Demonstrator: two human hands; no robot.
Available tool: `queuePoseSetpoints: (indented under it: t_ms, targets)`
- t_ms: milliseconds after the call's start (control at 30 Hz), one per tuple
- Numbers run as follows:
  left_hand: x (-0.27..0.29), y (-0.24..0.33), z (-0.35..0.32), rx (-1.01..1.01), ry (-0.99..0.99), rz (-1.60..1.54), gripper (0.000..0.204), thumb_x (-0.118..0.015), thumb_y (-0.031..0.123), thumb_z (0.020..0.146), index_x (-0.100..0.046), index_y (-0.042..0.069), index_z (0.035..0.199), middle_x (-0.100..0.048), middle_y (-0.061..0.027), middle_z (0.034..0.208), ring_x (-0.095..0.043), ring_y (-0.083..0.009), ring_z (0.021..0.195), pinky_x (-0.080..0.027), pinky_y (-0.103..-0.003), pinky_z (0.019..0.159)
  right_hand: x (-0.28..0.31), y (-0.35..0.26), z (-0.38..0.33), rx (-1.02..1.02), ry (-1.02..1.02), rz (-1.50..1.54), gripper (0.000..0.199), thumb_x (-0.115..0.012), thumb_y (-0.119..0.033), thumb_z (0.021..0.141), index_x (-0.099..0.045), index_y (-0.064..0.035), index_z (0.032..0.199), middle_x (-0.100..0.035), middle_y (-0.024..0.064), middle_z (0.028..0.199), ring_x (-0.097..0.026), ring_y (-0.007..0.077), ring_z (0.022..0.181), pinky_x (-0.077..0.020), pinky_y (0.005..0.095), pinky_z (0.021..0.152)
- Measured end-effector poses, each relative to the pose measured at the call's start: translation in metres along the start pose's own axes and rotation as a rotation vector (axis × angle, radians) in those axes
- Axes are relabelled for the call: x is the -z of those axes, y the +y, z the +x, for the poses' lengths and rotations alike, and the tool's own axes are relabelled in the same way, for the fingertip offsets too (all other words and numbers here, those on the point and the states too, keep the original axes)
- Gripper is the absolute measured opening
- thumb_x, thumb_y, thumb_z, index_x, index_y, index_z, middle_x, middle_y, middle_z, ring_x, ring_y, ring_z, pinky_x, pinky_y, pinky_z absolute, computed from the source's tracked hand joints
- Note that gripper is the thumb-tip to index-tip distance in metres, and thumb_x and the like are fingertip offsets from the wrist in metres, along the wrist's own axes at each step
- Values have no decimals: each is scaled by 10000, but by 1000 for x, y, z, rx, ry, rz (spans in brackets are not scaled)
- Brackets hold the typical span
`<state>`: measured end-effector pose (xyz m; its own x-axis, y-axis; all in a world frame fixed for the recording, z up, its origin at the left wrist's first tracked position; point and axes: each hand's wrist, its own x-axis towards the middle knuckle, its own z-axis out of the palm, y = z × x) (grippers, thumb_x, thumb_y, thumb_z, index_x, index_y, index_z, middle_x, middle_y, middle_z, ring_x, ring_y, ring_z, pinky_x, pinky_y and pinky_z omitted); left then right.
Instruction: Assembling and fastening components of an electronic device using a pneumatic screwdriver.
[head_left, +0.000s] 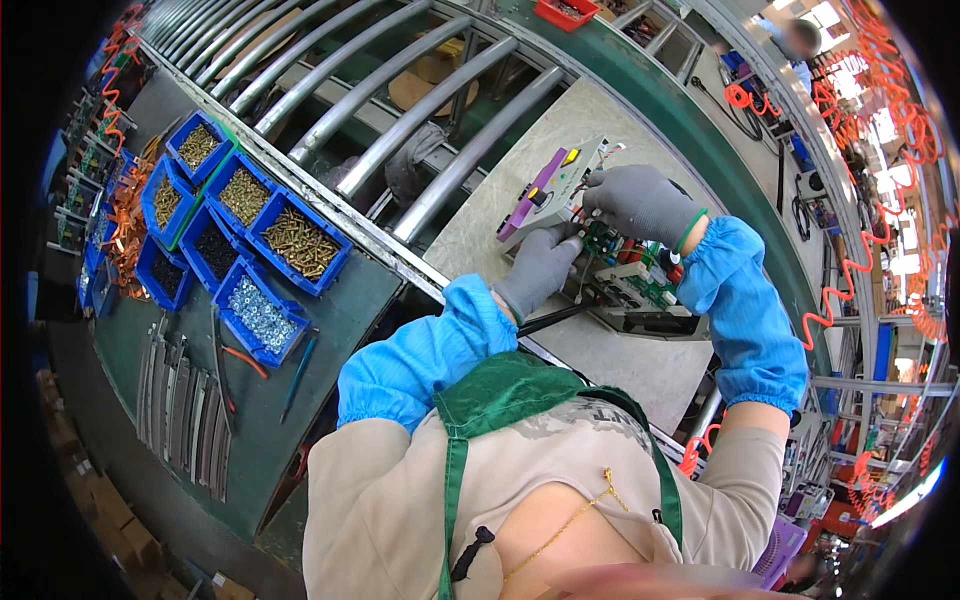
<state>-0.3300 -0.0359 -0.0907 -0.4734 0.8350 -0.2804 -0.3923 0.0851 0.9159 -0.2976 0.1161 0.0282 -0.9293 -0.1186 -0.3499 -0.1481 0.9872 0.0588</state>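
An electrical device stands partly open in front of me. Its grey front panel (562, 192) has purple trim and yellow and black controls. Behind the panel, green circuit boards (655, 288) with wires and small parts lie exposed in the housing (650, 322). My left hand (540, 266), in a grey glove, is closed at the panel's near edge, its fingertips beside the boards. Also gloved in grey, my right hand (640, 203) pinches at the panel's inner side near some thin wires. What sits between its fingertips is hidden.
A pale board (480, 235) lies under the device, next to a metal roller conveyor (430, 130). To the left, blue bins (262, 310) hold screws and nuts. Grey metal strips (180, 410), an orange-handled tool (245, 362) and a blue pen-like tool (300, 375) lie nearby. A red tray (567, 12) sits beyond.
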Motion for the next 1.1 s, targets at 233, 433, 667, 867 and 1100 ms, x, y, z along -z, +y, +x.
queuePoseSetpoints:
  t_ms: [233,433,667,867,1100]
  targets:
    - [2,-3,0,-25,1,4,329,-522,173,875,-598,-9,1139,-649,-68,855,-548,-109,619,-465,-263,577,4,-5,1,3,-27,1,114,-609,-125,754,-652,-127,860,-609,63,909,-608,285,836,-483,414,698]
    - [2,-8,3,-44,-2,-19,326,-522,168,874,-601,-12,1135,-652,-76,868,-557,-116,649,-465,-268,599,3,-6,1,16,-19,9,120,-616,-131,746,-651,-128,861,-608,62,913,-608,288,835,-483,417,694]
    - [2,-8,2,-40,11,22,322,-521,166,872,-609,-10,1128,-655,-79,848,-557,-124,653,-464,-273,607,11,-13,14,-8,-132,-79,171,-600,-119,723,-660,-126,883,-618,97,867,-610,298,844,-492,418,723]
    - [3,-8,3,-66,-27,-20,328,-515,163,870,-603,-8,1136,-651,-80,825,-555,-136,647,-466,-287,605,0,-3,5,3,29,79,182,-615,-108,729,-658,-105,905,-621,112,849,-608,323,820,-483,428,710]
    - [9,-14,-1,-172,8,60,320,-532,170,857,-604,-20,1105,-643,-85,837,-583,-157,688,-479,-289,626,8,-9,-14,84,158,255,290,-640,-106,760,-647,-122,1050,-630,95,907,-606,307,831,-479,403,707]
